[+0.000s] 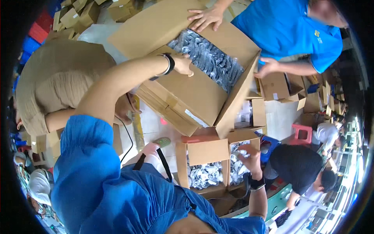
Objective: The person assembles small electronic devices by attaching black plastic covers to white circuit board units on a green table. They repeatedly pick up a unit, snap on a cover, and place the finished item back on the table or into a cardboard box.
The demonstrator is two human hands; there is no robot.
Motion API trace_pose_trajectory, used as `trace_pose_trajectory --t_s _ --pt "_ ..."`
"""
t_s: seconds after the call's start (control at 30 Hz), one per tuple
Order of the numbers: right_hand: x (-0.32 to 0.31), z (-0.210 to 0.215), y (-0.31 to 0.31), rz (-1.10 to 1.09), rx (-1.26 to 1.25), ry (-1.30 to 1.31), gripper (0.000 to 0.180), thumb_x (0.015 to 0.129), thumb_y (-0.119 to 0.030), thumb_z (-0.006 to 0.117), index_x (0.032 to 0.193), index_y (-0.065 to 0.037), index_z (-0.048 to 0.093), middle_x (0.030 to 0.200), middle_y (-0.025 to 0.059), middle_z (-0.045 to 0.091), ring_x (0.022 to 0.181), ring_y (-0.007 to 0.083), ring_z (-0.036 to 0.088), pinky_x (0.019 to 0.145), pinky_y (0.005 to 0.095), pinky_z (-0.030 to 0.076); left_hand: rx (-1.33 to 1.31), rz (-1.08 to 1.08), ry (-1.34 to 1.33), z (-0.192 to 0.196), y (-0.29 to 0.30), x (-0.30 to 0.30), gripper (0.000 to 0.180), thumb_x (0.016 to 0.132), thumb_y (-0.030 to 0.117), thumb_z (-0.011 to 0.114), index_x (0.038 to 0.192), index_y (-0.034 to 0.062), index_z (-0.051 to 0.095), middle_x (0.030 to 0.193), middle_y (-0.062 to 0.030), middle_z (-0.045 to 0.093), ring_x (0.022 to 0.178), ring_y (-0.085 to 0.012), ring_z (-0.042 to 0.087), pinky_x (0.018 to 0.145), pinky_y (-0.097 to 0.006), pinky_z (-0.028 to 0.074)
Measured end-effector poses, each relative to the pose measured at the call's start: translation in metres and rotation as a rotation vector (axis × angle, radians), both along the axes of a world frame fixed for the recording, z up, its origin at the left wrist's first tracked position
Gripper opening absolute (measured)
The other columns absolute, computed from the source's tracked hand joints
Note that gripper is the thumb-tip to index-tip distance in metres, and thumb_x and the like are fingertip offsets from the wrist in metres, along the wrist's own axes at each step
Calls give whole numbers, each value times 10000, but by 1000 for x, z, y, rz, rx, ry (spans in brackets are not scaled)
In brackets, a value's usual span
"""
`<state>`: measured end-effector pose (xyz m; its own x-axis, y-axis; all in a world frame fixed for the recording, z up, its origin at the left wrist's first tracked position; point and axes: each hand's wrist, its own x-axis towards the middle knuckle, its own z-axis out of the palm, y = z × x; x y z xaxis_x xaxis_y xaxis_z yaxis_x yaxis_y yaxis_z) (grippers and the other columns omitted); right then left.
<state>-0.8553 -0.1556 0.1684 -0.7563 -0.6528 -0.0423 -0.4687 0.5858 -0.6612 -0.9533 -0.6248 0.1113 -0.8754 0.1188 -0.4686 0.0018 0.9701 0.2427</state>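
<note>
My left hand (181, 64), with a dark band on its wrist, reaches across to a large open cardboard box (239, 43). Its fingers are bent at the edge of the near flap (191, 87), partly hidden from sight. Inside the box lie many dark parts in clear plastic bags (210, 58). My right hand (251, 158) is raised at the lower right, empty, its fingers curved and apart. Below it stand open cartons holding grey-white wrapped parts (206, 174). A co-worker in a blue shirt has one hand (208, 17) on the large box's far flap and another (268, 67) at its right side.
At the left, a person in a brown top (64, 74) bends over close to my arm. Someone in a black shirt (292, 167) works at the right, near a red stool (302, 133). More cartons (274, 85) stand at the right and far left. A black cord (128, 144) hangs near me.
</note>
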Motion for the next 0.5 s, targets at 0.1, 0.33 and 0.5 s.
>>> trace_pose_trajectory --t_s 0.1,0.33,0.5 --pt "-7 8 -27 -239 -263 68 93 688 16 711 773 -3 680 771 114 676 726 265 641 723 366 492 -44 -14 142 31 -9 -13 705 647 503 721 1078 -30 556 1155 -229 515 1086 -357 515 888 -430 441" --pt "3 74 -65 9 -531 286 119 685 33 712 780 2 648 801 97 671 729 217 617 673 322 478 191 -218 255 160 -27 18 546 601 310 825 756 51 370 724 -75 446 651 -179 397 558 -362 359" --pt "-2 115 -80 -8 -632 422 70 784 -30 666 798 16 614 789 103 651 778 207 628 714 308 488 166 -688 585 177 -21 129 198 721 183 657 816 57 538 830 -111 535 799 -323 559 665 -434 470"
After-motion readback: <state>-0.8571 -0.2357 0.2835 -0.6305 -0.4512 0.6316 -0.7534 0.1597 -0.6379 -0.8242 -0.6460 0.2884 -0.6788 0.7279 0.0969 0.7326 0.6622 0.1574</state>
